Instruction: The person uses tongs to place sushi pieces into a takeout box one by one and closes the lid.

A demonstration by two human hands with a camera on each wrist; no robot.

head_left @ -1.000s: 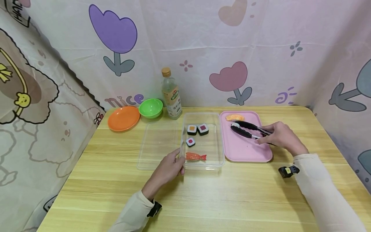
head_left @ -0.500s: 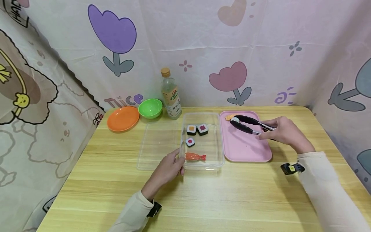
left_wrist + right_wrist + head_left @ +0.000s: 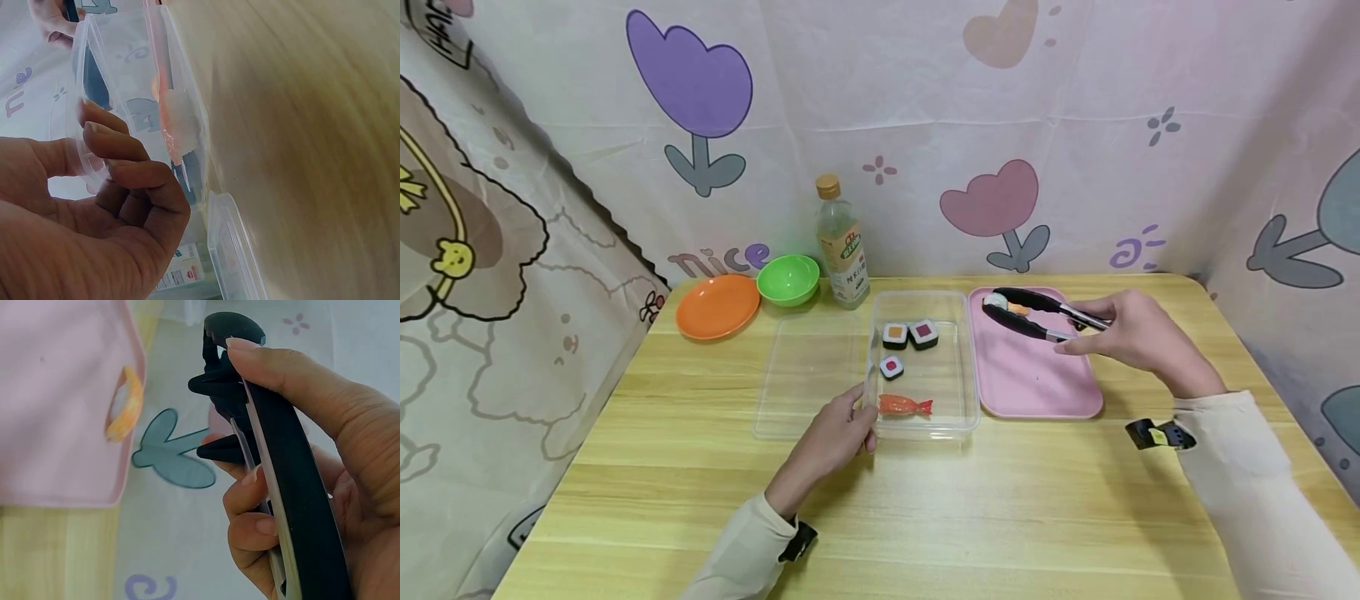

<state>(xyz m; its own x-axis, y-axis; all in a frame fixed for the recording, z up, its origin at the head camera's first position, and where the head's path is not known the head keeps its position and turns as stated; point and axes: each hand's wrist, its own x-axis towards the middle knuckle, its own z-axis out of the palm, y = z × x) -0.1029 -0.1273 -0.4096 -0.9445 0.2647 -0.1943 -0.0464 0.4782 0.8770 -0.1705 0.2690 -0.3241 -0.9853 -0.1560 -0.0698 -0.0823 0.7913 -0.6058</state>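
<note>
My right hand [image 3: 1142,337] grips a pair of black-handled tongs [image 3: 1037,313], whose arms stand apart above the pink tray [image 3: 1037,383]. A whitish bit shows between the tong tips; whether it belongs to the tongs I cannot tell. Beneath them, partly covered, lies an orange-topped sushi piece [image 3: 127,403] with a white base, at the tray's far end. My left hand [image 3: 835,429] pinches the left wall of a clear plastic container [image 3: 951,425]. Inside that container are three sushi rolls [image 3: 895,336] with dark sides and a red-orange shrimp sushi [image 3: 169,125].
A clear lid [image 3: 808,375] lies flat left of the container. Behind stand a bottle [image 3: 844,250] with a tan cap, a green bowl [image 3: 788,282] and an orange plate [image 3: 718,308]. A patterned cloth [image 3: 880,125] hangs past the table's far edge.
My right hand has carried the tongs up and back, their tips moving left over the orange-topped sushi piece. The left hand keeps its hold on the container, and the sushi inside has not moved.
</note>
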